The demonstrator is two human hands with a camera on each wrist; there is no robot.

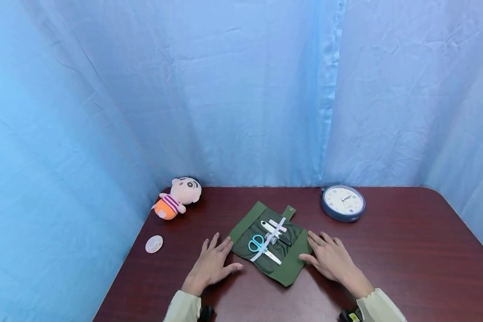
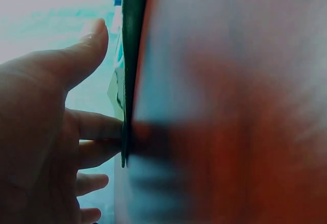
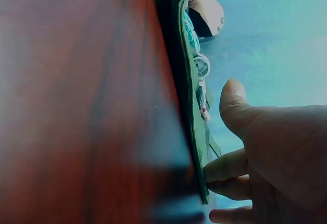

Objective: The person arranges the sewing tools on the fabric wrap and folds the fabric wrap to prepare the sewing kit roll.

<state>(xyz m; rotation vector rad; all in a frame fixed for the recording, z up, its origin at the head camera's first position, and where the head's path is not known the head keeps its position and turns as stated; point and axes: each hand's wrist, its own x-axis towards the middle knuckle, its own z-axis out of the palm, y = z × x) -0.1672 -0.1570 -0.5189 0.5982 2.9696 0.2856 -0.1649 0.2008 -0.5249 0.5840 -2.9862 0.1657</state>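
Observation:
A green fabric tool pouch [image 1: 294, 266] lies unfolded and slantwise on the table. Its white elastic band [image 1: 259, 255] crosses blue-handled scissors [image 1: 273, 257], a white and black tool [image 1: 268, 227] and small round pieces. At the pouch's left corner, my left hand [image 1: 211, 264] touches the edge with straight fingers, thumb spread apart. On the opposite side my right hand [image 1: 334, 260] lies with its fingertips at the green border. Both wrist views show fingers against the pouch's thin edge, seen in the left wrist view [image 2: 132, 55] and right wrist view [image 3: 191, 101].
Toward the back left lies a plush doll [image 1: 184, 192] with an orange bottom, and a white round disc [image 1: 154, 244] sits near the left edge. A blue-rimmed clock [image 1: 343, 203] stands at the back right. Blue curtains [image 1: 241, 89] surround the dark red table [image 1: 406, 250].

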